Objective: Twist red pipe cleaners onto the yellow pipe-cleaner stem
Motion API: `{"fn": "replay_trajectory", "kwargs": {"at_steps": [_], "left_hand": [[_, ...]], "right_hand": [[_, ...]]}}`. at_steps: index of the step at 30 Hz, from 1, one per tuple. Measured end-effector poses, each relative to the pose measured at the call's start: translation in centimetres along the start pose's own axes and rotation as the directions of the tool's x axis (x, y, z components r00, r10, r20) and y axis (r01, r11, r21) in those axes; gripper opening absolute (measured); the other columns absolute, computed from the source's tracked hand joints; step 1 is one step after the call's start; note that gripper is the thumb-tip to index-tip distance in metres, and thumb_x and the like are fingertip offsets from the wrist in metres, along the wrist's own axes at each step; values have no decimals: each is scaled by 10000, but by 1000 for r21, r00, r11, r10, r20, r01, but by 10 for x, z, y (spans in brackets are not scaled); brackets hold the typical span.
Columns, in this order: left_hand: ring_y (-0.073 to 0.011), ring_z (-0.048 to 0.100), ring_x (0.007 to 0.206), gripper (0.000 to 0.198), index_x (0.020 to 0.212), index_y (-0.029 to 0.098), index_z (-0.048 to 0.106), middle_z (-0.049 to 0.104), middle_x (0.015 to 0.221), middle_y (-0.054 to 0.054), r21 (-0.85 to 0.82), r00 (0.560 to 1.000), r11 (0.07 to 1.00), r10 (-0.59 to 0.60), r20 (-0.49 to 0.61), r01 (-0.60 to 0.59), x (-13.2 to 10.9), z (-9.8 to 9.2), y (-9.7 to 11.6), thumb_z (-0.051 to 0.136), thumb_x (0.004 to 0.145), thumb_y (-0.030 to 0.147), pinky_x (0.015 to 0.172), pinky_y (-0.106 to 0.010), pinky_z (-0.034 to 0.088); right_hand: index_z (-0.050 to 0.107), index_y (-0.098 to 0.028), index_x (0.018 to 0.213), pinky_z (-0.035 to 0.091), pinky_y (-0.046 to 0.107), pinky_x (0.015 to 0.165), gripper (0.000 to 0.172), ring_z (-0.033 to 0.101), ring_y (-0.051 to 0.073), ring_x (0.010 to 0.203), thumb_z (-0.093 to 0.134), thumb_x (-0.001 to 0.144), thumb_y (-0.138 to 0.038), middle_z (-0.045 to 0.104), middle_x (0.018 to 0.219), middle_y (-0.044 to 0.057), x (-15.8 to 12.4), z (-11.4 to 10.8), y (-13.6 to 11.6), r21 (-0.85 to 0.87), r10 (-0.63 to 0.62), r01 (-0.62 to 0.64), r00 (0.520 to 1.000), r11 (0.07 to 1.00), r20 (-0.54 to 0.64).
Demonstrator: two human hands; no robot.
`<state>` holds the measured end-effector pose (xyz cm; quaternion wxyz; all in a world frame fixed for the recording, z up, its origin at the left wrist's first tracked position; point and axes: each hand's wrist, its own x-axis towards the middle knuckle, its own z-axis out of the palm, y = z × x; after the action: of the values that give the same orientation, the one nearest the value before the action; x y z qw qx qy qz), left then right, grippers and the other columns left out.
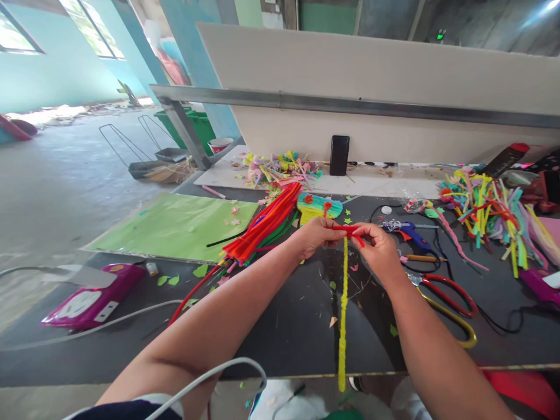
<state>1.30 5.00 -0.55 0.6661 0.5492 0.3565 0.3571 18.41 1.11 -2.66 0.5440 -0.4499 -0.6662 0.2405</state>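
My left hand (321,236) and my right hand (371,242) meet over the table, each pinching a short red pipe cleaner (350,231). From its middle a long yellow pipe cleaner strand (343,309), which looks twisted, hangs down past the table's front edge. Just behind my left hand lies a flat teal and yellow fuzzy piece (318,207) with red flower shapes on it. A bundle of red and orange pipe cleaners (262,224) lies left of that hand. Nearest my right hand is a blue glue gun (411,236).
Large scissors (450,297) with red and yellow handles lie at the right. Piles of cut pipe cleaners (485,210) sit at the back right and back left. A phone (339,156) leans on the board. A purple tissue pack (94,297) and green sheet (175,224) lie left.
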Motion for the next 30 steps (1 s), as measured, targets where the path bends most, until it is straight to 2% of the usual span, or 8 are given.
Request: {"fn": "replay_trajectory", "kwargs": {"at_steps": [4, 11, 14, 17, 21, 24, 27, 30], "left_hand": [[-56, 461, 471, 258, 730, 89, 632, 536, 529, 11, -21, 1000, 1000, -10, -6, 10, 0, -2, 1, 746, 629, 297, 485, -206, 323], [-51, 437, 458, 282, 726, 99, 619, 524, 527, 18, 37, 1000, 999, 14, 5, -15, 0, -2, -3, 736, 635, 338, 480, -204, 312], [-49, 429, 471, 267, 729, 97, 622, 531, 535, 21, 148, 999, 988, 48, 12, -49, 0, -2, -1, 715, 652, 335, 492, -200, 310], [-74, 510, 572, 234, 802, 104, 647, 608, 653, 2, 295, 992, 947, 119, 38, -125, 0, -5, 2, 704, 650, 272, 563, -200, 367], [-138, 605, 811, 287, 973, 144, 659, 683, 896, -34, 525, 949, 791, 289, 129, -313, 0, -10, 7, 651, 690, 192, 753, -238, 435], [-163, 618, 896, 283, 1021, 175, 662, 694, 966, -43, 692, 897, 589, 390, 209, -417, -2, -12, 10, 590, 748, 171, 835, -261, 432], [-172, 611, 990, 307, 1092, 195, 641, 676, 1072, -58, 758, 848, 425, 424, 317, -495, -4, -13, 9, 534, 805, 188, 900, -263, 420], [-175, 602, 1030, 317, 1135, 190, 621, 658, 1122, -73, 778, 815, 328, 441, 376, -536, -5, -13, 6, 489, 848, 224, 922, -270, 426]], "right_hand": [[561, -203, 1040, 523, 358, 775, 332, 667, 202, 855, 632, 716, -215, 686, 979, 73, 2, -2, 6, 17, 36, -36, 999, 999, 18], [668, -217, 973, 521, 338, 700, 214, 671, 207, 759, 578, 787, -272, 723, 877, 47, 0, -7, 1, -205, 24, -22, 1000, 978, 8], [686, -215, 948, 514, 334, 683, 209, 670, 212, 739, 579, 798, -314, 727, 833, 49, -1, -9, 1, -254, 21, -24, 1000, 967, -16], [690, -210, 942, 510, 328, 678, 218, 669, 210, 722, 569, 807, -333, 726, 785, 45, -1, -9, 0, -264, 31, -34, 999, 964, -17], [683, -213, 967, 504, 311, 641, 215, 659, 192, 668, 561, 803, -280, 721, 759, 27, -1, -10, -2, -279, 28, -28, 1000, 960, -6], [667, -239, 1020, 506, 335, 700, 285, 664, 203, 744, 572, 759, -175, 725, 878, 25, 1, -10, 2, -354, -99, 100, 995, 930, 19], [672, -264, 994, 471, 398, 834, 298, 658, 227, 844, 585, 740, -134, 722, 940, 26, 2, -10, 7, -472, -259, 251, 965, 845, 49], [676, -262, 955, 438, 422, 887, 253, 658, 226, 822, 587, 753, -138, 730, 875, 25, 1, -12, 9, -552, -306, 292, 949, 781, 68]]}}
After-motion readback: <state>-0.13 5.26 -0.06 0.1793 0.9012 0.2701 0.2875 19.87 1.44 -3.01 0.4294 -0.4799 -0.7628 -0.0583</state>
